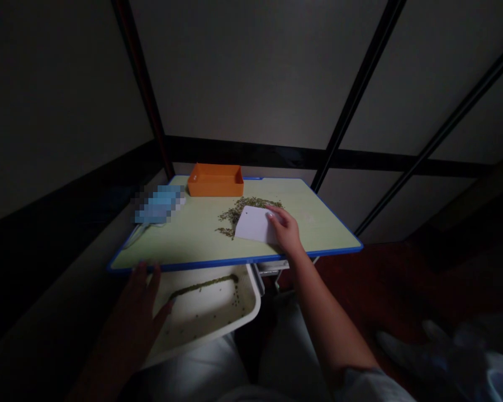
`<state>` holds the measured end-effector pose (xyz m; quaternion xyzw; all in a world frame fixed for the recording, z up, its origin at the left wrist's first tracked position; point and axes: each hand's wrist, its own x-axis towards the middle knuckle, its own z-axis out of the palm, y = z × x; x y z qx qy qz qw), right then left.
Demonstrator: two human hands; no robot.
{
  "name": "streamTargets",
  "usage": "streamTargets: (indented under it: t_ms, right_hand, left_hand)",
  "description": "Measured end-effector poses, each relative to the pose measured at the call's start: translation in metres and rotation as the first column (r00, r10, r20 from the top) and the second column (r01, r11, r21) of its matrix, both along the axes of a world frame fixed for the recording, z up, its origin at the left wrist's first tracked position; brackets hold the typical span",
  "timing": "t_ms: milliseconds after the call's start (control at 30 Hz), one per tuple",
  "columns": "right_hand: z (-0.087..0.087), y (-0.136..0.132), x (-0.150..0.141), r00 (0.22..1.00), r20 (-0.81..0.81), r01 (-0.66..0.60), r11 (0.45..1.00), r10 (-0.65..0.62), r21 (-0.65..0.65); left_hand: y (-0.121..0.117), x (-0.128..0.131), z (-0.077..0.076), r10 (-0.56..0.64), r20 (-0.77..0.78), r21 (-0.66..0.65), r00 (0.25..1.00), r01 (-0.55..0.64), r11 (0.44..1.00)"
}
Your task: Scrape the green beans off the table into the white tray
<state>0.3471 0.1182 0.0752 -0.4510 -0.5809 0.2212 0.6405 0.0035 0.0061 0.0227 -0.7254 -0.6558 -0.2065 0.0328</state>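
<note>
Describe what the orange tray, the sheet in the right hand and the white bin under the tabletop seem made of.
Orange tray: probably plastic, satin; uniform colour and thin, straight walls.
Sheet in the right hand: smooth and matte, thin and flat; stiff plastic or card, can't tell which.
White bin: likely smooth moulded plastic, from its rounded corner and rim.

Dim light; grey panelled walls [251,72]; dark red floor [347,285].

My right grip [288,231] is pinched at the end of my outstretched right forearm [327,315]; lower down, my left grip [136,310] is in shadow, fingers [154,282] spread and thumb [163,315] apart.
</note>
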Motion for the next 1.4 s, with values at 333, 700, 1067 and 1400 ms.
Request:
streamTargets:
  t_ms: [333,700,1067,1400]
  right_hand:
    - [0.0003,0.0007,-0.0003,1.000,0.028,0.005,1.000,-0.004,-0.016]
    - [0.0027,-0.0016,-0.0014,0.999,0.053,-0.010,1.000,0.010,-0.008]
    - [-0.0002,-0.0009,0.0006,0.996,0.063,-0.061,0.998,0.061,-0.006]
    - [-0.0008,-0.0042,-0.0031,0.980,0.195,-0.048,0.999,0.048,-0.006]
  left_hand:
    - [-0.0004,0.0030,0.0032,0.003,0.011,-0.003,1.000,-0.003,1.000]
    - [-0.0011,0.0025,0.0024,-0.007,0.012,0.000,1.000,0.007,1.000]
    - [-0.0029,0.0027,0.0026,-0.007,0.017,0.005,1.000,0.007,1.000]
    - [-0.0056,0.0062,0.0084,0.000,0.014,-0.015,1.000,0.001,1.000]
